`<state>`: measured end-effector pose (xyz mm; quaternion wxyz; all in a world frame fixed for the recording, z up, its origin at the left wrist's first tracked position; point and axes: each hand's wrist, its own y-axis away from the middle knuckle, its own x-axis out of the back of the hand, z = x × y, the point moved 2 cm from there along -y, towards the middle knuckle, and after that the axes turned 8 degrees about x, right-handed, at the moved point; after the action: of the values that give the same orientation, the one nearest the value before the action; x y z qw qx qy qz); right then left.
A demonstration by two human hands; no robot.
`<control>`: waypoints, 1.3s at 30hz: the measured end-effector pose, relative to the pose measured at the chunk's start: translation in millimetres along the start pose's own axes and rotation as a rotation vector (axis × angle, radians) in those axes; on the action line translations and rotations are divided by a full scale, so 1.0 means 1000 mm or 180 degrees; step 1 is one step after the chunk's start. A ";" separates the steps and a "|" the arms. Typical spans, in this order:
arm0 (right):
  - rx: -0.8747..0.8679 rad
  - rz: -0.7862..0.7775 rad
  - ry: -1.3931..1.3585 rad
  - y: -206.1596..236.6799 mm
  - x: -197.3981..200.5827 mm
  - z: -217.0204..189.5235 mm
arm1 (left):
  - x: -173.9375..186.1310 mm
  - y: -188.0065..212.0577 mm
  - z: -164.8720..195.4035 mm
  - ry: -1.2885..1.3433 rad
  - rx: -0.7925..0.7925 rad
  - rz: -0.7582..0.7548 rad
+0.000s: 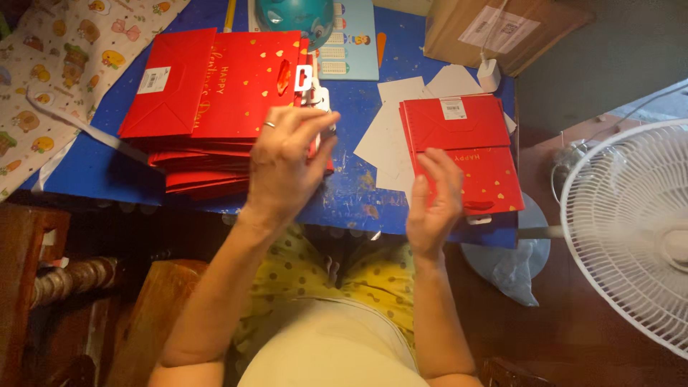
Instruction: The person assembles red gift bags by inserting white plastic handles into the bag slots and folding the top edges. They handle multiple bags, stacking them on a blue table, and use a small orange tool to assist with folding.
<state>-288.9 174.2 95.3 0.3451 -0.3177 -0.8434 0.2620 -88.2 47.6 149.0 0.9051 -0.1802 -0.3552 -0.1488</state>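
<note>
Left hand [287, 161] held over big stack of red bags [215, 107], fingers half curled, grasp cannot be told. Right hand [433, 197] open, empty, touching small pile [466, 154] right of stack. Risk: small pile nudged off worktop [351, 193] edge; stack slides.

Dim overall, warm and yellowish; brightest on the blue table [358, 193] and red bags [215, 86], lit from above and ahead. Below the table edge, deep shadow swallowing the wooden furniture at lower left. Soft shadow under the left hand [287, 165], fainter beside the right hand [433, 201]. Mild sheen on the glossy red paper, no harsh glare. White fan [631, 229] pale and slightly washed at right. Motion blur on both hands, fingers smeared. Slight wide-angle bend towards the corners. Fine detail soft and grainy throughout, with compression smudging in the dark areas
</note>
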 end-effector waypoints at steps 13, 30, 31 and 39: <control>-0.0412 -0.0978 -0.0841 -0.023 -0.090 -0.036 | 0.023 0.008 -0.083 -0.1199 -0.0281 -0.0211; -0.0813 -0.1474 -0.0272 -0.060 -0.198 -0.014 | 0.067 -0.012 -0.156 -0.0927 0.0008 0.0865; -0.0924 -0.1483 -0.0226 -0.058 -0.196 -0.014 | 0.078 -0.021 -0.168 -0.1174 0.0263 0.0866; -0.1130 -0.1488 -0.1647 -0.057 -0.178 -0.005 | 0.087 -0.035 -0.179 -0.0446 0.2225 -0.0319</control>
<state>-205.7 10.5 61.8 0.1110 -0.0952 -0.9844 0.0978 65.2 -73.5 95.1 0.8771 0.1480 -0.4542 -0.0499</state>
